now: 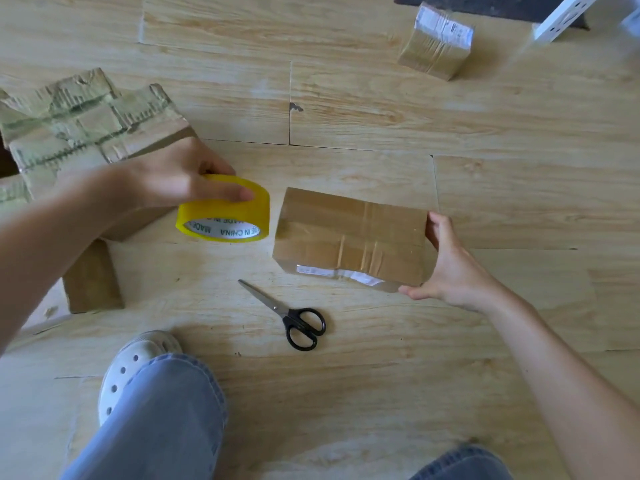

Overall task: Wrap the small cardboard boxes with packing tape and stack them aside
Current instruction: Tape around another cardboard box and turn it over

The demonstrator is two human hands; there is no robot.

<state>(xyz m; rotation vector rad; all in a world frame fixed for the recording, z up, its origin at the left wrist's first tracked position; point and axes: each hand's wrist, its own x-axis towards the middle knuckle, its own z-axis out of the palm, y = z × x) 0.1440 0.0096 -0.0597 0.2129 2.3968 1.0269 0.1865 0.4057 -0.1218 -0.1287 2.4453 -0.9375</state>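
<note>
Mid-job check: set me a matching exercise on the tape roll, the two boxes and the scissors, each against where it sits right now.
Things:
1. tape roll
2. near box
3. scissors
4. far box

Places:
A. held at its right end by the right hand
B. alone on the floor, far from both hands
C. gripped by the left hand
D. lying closed, nearer the person than both boxes

Pairs: 1-C, 2-A, 3-D, 4-B
</note>
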